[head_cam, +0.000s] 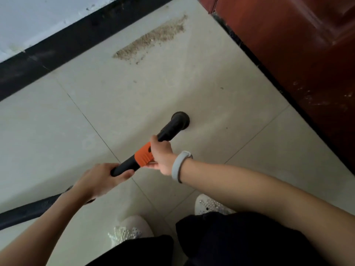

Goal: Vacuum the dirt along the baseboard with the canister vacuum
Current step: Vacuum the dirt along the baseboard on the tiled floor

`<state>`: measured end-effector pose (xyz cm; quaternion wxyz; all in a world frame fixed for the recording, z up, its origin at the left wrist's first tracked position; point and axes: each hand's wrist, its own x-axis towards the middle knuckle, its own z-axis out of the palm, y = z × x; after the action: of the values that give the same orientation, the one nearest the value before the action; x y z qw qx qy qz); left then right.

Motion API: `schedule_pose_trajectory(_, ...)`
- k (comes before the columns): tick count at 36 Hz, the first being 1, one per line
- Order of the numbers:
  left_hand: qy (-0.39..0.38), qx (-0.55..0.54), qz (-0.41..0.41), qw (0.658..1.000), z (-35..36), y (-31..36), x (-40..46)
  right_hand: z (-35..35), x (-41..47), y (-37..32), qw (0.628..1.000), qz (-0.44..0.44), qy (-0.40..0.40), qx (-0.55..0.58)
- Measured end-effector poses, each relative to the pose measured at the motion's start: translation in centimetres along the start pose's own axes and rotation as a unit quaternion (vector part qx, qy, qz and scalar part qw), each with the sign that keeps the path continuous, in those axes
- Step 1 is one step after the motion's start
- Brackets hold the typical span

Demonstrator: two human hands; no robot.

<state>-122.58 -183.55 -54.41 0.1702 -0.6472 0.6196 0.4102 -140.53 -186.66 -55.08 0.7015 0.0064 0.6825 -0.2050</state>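
A black vacuum wand [169,129] with an orange collar [143,154] points down to the pale tiled floor, and its round nozzle [181,120] sits on a tile. My right hand [162,155] grips the wand just above the orange collar. Lower on the handle end, my left hand [101,179] grips the black tube. The ribbed black hose [28,210] trails off to the left edge. A streak of brown dirt [151,40] lies on the floor beside the black baseboard [57,48], well beyond the nozzle.
A reddish-brown wooden door or cabinet [297,45] fills the right side, with a dark strip at its foot. A white wall [38,16] rises above the baseboard. My two white shoes [132,227] stand at the bottom of the view.
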Motion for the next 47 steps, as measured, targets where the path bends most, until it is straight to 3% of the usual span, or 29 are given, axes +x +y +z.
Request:
schedule_pose_trajectory(6,-0.016,0.018,-0.012,1.0,1.7,-3.2,-2.0,0.8,-0.5,3.6,0.997,0.054,-0.058,-0.006)
schedule_pose_trajectory(17,-0.093,0.138,0.108,0.98,2.3,5.9,1.1,-7.8,-1.2,2.3,0.995,0.024,0.061,0.077)
schedule_pose_trajectory(24,-0.003,0.168,0.176,0.97,3.5,12.8,2.1,-13.0,-0.4,-0.9,0.978,-0.065,0.166,0.104)
schedule_pose_trajectory(28,0.02,0.142,0.142,0.979,2.7,11.7,1.8,-10.5,-0.1,-1.8,0.98,-0.082,0.17,0.066)
schedule_pose_trajectory(34,0.054,0.133,0.052,0.988,1.2,7.1,1.1,-4.8,0.4,-1.0,0.996,-0.07,0.063,0.0)
schedule_pose_trajectory(42,0.036,0.027,-0.029,0.999,1.2,2.8,-1.2,-0.3,0.2,-0.2,0.995,-0.034,-0.056,-0.08)
schedule_pose_trajectory(47,0.094,0.052,-0.032,0.994,1.8,2.8,-1.1,0.0,-0.2,-0.3,0.994,-0.055,-0.044,-0.089)
